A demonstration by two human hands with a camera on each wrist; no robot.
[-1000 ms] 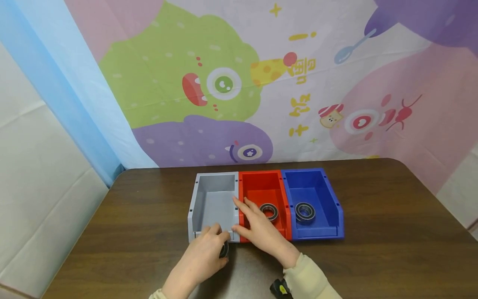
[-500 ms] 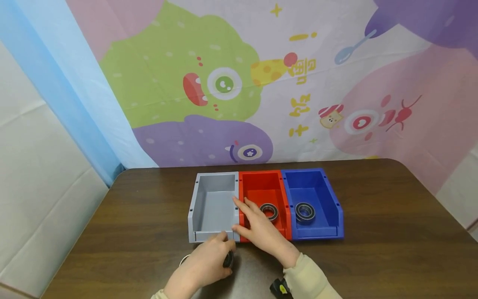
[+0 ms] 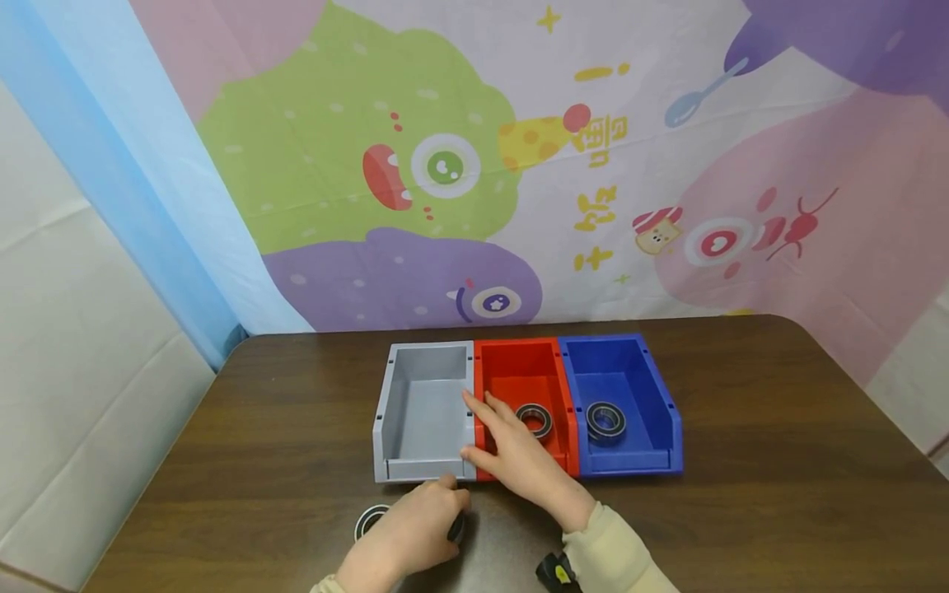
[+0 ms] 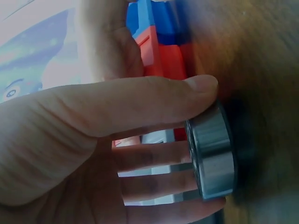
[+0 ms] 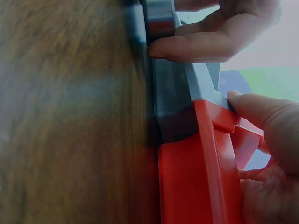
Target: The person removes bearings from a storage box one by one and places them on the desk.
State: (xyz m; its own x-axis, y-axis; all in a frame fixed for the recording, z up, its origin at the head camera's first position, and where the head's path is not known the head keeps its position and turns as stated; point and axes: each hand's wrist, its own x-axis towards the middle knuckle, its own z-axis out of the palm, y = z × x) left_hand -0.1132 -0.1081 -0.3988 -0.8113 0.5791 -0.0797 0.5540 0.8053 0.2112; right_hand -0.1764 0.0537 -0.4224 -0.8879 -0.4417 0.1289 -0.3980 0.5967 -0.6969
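My left hand (image 3: 415,531) pinches a ball bearing (image 4: 212,154) between thumb and fingers, just in front of the grey bin (image 3: 425,471). The left wrist view shows this bearing on edge, close over or touching the table; which, I cannot tell. A second bearing (image 3: 362,522) lies on the table, partly hidden by the left hand. My right hand (image 3: 526,461) rests its extended fingers on the rims where the grey bin and the red bin (image 3: 515,356) meet. One bearing (image 3: 547,422) sits in the red bin, another (image 3: 605,422) in the blue bin (image 3: 645,457).
The three bins stand side by side on a brown wooden table (image 3: 771,461). Behind the table hangs a cartoon-printed cloth (image 3: 460,99). A black strap piece (image 3: 556,571) shows by the right sleeve (image 3: 619,552).
My left hand has drawn back from the grey bin's front edge, toward me and slightly right, still holding its bearing. The bearing on the table has come into sight. My right hand stays put.
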